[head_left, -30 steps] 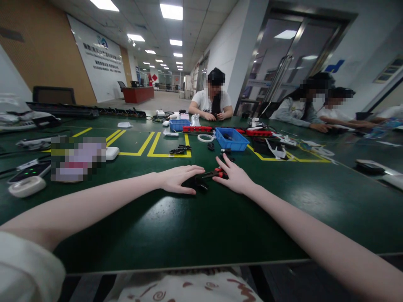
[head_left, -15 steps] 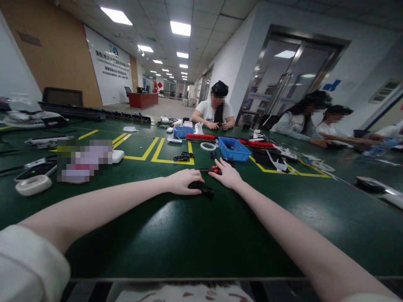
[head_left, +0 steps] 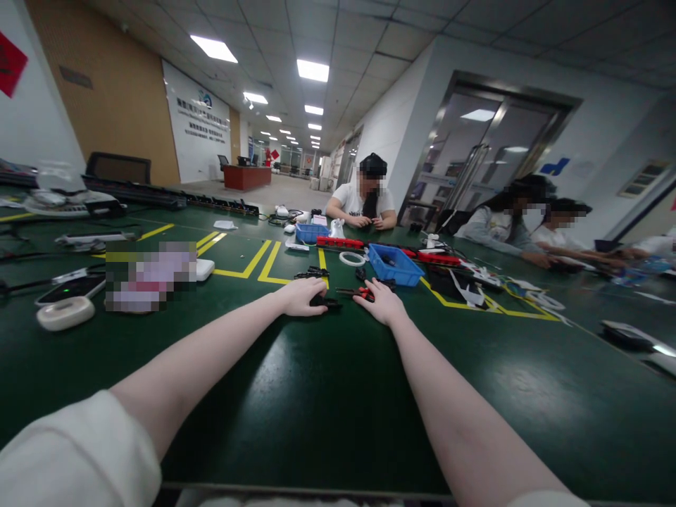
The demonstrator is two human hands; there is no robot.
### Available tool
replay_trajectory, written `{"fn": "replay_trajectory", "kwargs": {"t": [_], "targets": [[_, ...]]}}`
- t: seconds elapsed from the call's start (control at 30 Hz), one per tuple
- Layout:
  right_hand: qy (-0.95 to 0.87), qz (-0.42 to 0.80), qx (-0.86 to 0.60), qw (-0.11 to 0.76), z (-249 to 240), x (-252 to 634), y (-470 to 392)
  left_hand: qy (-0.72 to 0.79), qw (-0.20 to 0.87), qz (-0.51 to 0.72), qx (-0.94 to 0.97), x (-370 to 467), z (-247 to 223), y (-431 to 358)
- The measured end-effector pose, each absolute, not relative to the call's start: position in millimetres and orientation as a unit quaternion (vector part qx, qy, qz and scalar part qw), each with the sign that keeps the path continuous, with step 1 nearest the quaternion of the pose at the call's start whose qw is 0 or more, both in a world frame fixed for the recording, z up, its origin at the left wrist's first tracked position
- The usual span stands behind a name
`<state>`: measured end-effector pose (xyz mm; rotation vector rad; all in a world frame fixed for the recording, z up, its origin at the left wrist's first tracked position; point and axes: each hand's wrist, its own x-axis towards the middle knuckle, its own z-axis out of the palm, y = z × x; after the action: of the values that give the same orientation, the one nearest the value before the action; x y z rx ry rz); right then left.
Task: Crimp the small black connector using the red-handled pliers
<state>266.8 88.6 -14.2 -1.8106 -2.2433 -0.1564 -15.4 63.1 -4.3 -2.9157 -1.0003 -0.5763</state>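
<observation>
Green and glossy, the tabletop fills the lower view; a person in a white T-shirt sits across it. A second ago both of the wearer's hands were spread open over items bunched together. Now each hand is down at an item of its own, and the black piece has shifted left, with a gap between it and the pliers. For the work in hand, this seems to mean the two items are separated, one to each side.

A blue bin stands just beyond the right hand. The left hand is partly closed, fingers curled and thumb tucked below. The right hand is half open, fingers loosely bent over the red handles of the pliers; whether it grips them or only rests there, I cannot tell. The pliers lie on the table, tips pointing left. Smallest is the black piece, held between the left thumb and fingers, its free end pointing right; its exact kind is unclear.
</observation>
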Motion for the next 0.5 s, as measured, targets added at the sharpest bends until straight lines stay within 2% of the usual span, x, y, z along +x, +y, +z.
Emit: {"fn": "replay_trajectory", "kwargs": {"t": [0.5], "targets": [[-0.777, -0.046, -0.609, 0.157, -13.6, 270.1, 82.2, -0.354, 0.013, -0.184, -0.917, -15.8, -6.6, 64.8]]}}
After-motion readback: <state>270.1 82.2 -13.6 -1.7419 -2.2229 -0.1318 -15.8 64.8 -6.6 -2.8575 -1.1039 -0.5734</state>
